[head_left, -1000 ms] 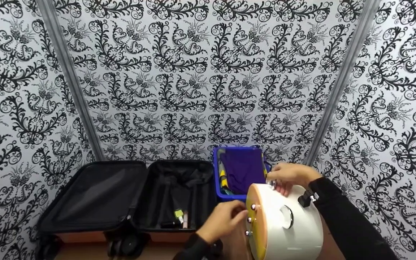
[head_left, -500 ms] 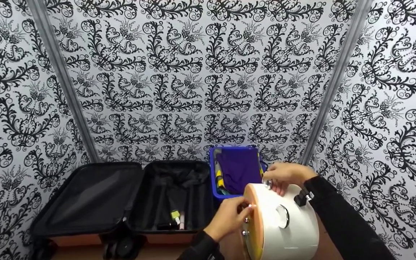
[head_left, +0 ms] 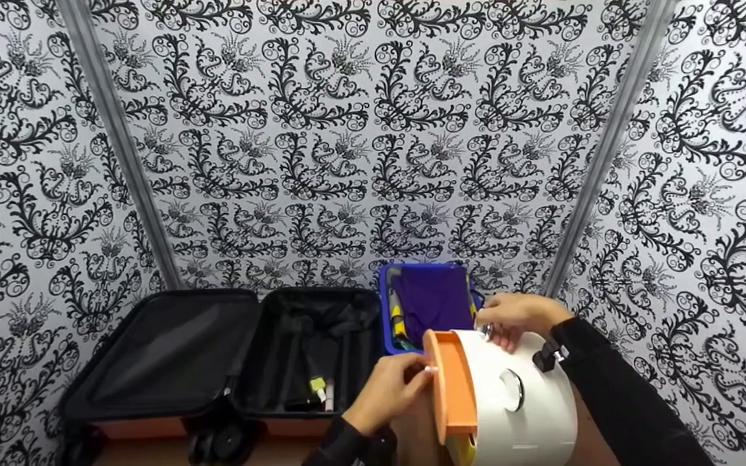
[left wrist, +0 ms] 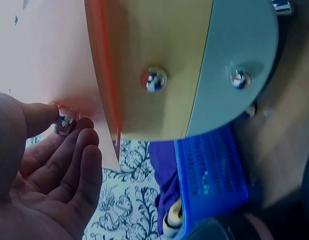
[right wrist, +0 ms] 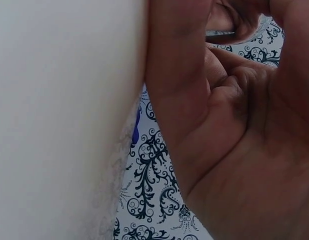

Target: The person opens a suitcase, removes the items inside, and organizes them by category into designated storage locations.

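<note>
A white round-sided drawer box (head_left: pixel 535 414) stands at the lower right in the head view. Its orange drawer (head_left: pixel 458 382) is slid out towards the left. My left hand (head_left: pixel 386 391) pinches the drawer's small shiny knob (left wrist: pixel 65 126) between thumb and fingers. Beside it in the left wrist view are a closed yellow drawer (left wrist: pixel 159 40) and a blue-green drawer (left wrist: pixel 239 40), each with a knob. My right hand (head_left: pixel 519 314) curls its fingers round a shiny metal fitting (head_left: pixel 488 331) on top of the box. The right wrist view shows mostly palm and white side.
An open black-lined suitcase (head_left: pixel 321 349) lies on the left, holding a few small items, one with a yellow-green part (head_left: pixel 317 384). Behind the box stands a blue basket (head_left: pixel 387 317) with dark purple cloth (head_left: pixel 434 298). Patterned walls (head_left: pixel 360 162) enclose the area.
My left hand took hold of the top knob and drew the orange drawer out to the left. The right hand has kept its place on the box.
</note>
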Available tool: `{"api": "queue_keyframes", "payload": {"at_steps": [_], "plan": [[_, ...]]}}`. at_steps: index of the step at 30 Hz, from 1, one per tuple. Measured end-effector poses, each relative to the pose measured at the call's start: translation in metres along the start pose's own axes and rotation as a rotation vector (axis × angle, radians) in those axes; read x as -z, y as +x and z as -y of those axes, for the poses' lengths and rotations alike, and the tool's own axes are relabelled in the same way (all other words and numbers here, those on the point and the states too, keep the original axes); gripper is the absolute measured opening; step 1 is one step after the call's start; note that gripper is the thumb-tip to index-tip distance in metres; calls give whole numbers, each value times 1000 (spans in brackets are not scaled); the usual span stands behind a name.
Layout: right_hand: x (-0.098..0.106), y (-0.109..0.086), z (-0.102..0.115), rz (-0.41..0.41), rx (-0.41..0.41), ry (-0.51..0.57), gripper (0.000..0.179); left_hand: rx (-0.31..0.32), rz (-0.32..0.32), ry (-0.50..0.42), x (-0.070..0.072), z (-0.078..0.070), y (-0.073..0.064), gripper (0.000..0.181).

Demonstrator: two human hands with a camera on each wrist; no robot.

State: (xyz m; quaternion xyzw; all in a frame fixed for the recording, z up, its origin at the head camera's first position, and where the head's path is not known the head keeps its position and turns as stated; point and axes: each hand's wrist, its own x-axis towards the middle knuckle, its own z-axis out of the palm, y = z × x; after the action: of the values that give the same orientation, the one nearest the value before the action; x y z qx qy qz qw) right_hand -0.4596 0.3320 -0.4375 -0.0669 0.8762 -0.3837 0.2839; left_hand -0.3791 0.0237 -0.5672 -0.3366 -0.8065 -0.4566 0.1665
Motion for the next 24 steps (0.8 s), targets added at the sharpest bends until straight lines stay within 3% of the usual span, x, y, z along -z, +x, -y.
{"api": "queue_keyframes", "payload": {"at_steps": [12,24], "plan": [[0,-2,1,15,26,-4,30,39,-32,-52,24,14,-16,10],[1,1,0,15,16,-9,33,94,-36,-75,24,22,-25,13]]}}
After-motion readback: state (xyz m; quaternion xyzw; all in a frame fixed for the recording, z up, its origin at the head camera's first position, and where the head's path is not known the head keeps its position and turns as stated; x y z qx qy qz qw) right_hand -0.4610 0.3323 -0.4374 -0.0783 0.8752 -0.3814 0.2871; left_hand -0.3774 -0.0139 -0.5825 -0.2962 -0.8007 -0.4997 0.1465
